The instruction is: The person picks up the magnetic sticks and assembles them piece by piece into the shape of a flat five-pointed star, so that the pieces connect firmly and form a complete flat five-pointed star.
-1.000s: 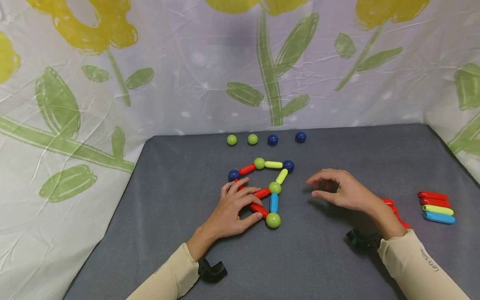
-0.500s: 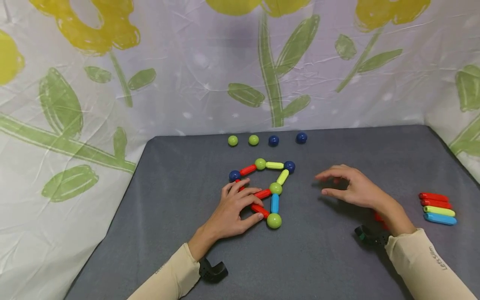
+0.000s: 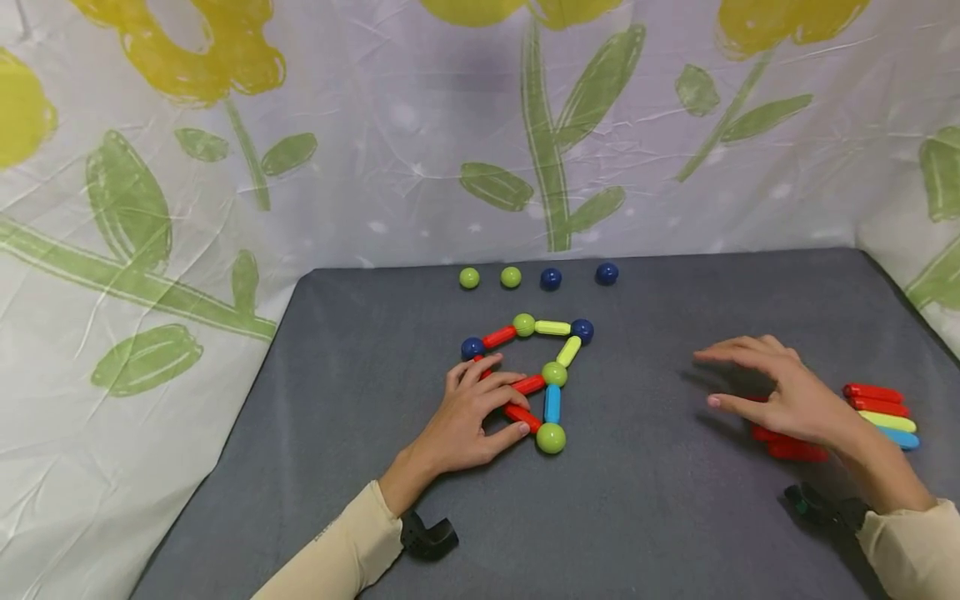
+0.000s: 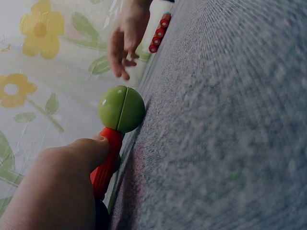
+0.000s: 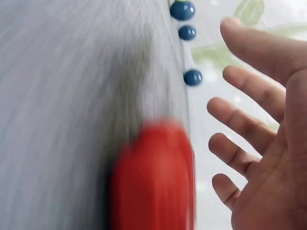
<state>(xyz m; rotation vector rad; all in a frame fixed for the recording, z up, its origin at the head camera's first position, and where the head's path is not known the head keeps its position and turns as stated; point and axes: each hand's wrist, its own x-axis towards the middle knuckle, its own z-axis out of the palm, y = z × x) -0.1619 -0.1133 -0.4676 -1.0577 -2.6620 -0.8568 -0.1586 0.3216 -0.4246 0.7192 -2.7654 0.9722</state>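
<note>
My left hand lies over the near left part of a figure of magnetic rods and balls. Its thumb and index finger pinch a red magnetic rod, whose end meets a green ball; the left wrist view shows the thumb against this rod. Other fingers cover part of the figure. A blue rod, yellow rods and dark blue balls form its far and right sides. My right hand, fingers spread and holding nothing, hovers above a group of loose red rods.
Two green balls and two dark blue balls stand in a row along the table's back edge. At the right lie red rods, a yellow rod and a blue rod, partly behind my right wrist. A flowered cloth hangs behind.
My right hand has moved right, from beside the figure to over the loose red rods, its fingers spreading wider. The left hand has stayed in place on the figure.
</note>
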